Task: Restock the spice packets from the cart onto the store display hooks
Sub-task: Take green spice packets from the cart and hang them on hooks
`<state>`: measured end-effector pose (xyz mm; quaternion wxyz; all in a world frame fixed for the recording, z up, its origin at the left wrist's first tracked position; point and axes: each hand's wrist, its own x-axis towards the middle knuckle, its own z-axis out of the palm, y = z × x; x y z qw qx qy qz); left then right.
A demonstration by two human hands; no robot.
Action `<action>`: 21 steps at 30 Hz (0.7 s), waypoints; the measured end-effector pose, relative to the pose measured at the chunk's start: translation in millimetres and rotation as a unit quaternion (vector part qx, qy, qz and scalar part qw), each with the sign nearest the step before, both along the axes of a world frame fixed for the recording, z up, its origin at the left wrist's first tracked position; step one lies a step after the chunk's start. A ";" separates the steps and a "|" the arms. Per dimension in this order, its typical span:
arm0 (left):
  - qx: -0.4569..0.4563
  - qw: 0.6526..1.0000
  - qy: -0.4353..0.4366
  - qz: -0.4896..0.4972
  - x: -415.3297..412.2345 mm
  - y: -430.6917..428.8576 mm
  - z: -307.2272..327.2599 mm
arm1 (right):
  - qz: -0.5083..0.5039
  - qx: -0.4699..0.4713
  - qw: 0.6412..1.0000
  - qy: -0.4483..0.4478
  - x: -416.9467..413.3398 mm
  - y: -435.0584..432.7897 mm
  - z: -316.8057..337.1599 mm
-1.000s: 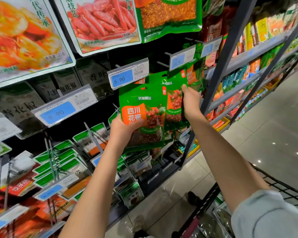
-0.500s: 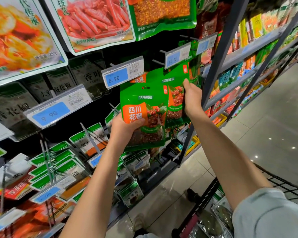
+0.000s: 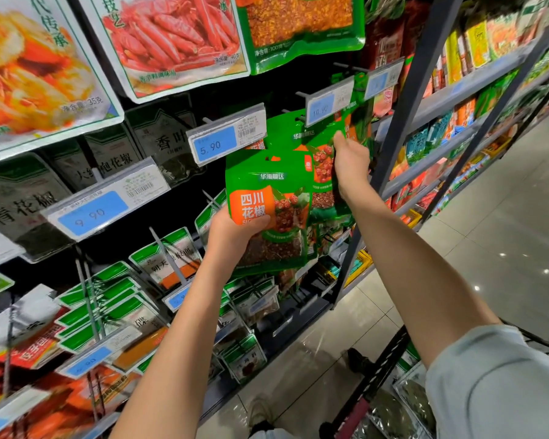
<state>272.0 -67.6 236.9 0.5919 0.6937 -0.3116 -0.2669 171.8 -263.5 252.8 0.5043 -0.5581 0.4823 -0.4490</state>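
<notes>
The spice packet (image 3: pixel 267 185) before you is glossy plastic film; the shelf upright (image 3: pixel 406 99) looks matt grey metal; floor tiles (image 3: pixel 504 232) gleam smooth.

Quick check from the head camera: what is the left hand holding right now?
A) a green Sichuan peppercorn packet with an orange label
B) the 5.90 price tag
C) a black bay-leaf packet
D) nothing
A: the left hand grips the green Sichuan peppercorn packet at its lower left, thumb across the orange label, while the right hand holds the edge of the hung green packets behind it.
</notes>
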 end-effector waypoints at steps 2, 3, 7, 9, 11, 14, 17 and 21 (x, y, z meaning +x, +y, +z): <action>-0.001 1.000 -0.003 -0.003 1.6 -0.8 -1.8 | 0.001 -0.005 1.000 0.007 5.4 -3.6 0.2; 0.000 1.000 -0.004 -0.003 2.4 -1.3 -2.5 | 0.000 -0.005 1.000 0.012 8.3 -4.8 1.8; 0.002 1.000 0.002 -0.002 4.2 -5.1 -2.9 | 0.010 -0.014 0.997 0.068 17.3 -11.6 6.3; -0.001 1.000 0.001 -0.002 4.7 -6.4 -3.4 | 0.023 -0.020 0.997 0.074 15.0 -13.0 2.1; -0.003 1.000 -0.005 0.001 4.9 -8.2 -4.6 | 0.035 -0.023 0.997 0.072 9.1 -14.1 -4.1; -0.008 1.000 -0.018 0.002 4.2 -13.7 -7.4 | 0.055 -0.025 0.996 0.064 -4.7 -4.2 -6.2; -0.015 1.000 -0.017 -0.003 -0.2 -21.8 -8.6 | 0.043 -0.042 0.998 0.025 -19.5 6.9 -12.8; -0.036 0.999 -0.020 -0.035 -10.0 -36.4 -4.6 | 0.129 0.010 0.991 -0.018 -24.1 24.8 -15.9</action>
